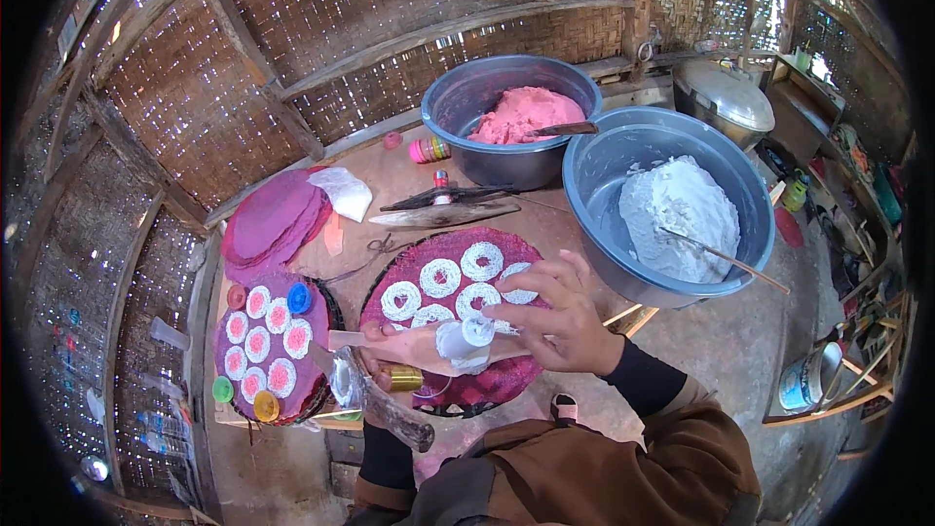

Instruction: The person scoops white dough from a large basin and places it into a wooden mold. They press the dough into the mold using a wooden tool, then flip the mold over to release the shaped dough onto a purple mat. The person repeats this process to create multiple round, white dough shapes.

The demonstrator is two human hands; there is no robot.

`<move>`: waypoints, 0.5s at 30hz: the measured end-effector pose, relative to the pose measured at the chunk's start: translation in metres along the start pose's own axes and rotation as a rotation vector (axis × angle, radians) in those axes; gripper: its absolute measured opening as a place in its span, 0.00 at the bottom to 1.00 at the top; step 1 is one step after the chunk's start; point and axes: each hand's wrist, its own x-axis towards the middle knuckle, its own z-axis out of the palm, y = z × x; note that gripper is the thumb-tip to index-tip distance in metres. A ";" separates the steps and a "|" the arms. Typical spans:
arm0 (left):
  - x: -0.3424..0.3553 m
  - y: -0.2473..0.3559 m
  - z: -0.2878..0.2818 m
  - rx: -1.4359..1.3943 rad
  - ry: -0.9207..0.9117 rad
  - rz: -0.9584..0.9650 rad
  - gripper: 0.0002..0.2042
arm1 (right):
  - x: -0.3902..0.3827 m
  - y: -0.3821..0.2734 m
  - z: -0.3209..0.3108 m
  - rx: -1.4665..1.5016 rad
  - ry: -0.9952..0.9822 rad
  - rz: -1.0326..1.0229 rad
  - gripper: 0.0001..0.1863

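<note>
My left hand (pixel 378 358), partly hidden, is closed around a wooden hand press (pixel 397 415) with a gold metal cylinder (pixel 400 378). The press's pale flat board (pixel 414 342) carries a short white cylinder (pixel 474 332) smeared with white dough. Bent and spread, the fingers of my right hand (pixel 565 317) reach to the cylinder's right side; I see nothing held in them. Below both hands lies a round tray covered in magenta mesh (pixel 448 391), with several white lacy dough rings (pixel 440 278) on it.
On the left, a second round tray (pixel 314 370) bears pink-centred rings and coloured caps. Magenta mesh rounds (pixel 273 219) are stacked behind it. A grey tub (pixel 443 107) of pink dough and another tub (pixel 584 190) of white dough with a stick stand at the back right.
</note>
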 end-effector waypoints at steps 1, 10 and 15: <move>0.001 0.001 0.011 0.025 -0.013 0.021 0.16 | 0.000 0.001 0.003 0.045 -0.004 0.025 0.26; 0.008 -0.001 0.030 0.050 -0.024 0.030 0.15 | 0.001 -0.008 0.011 -0.083 0.028 -0.031 0.27; 0.010 -0.003 0.024 0.052 -0.067 0.028 0.13 | -0.005 -0.004 0.015 -0.118 0.059 -0.089 0.27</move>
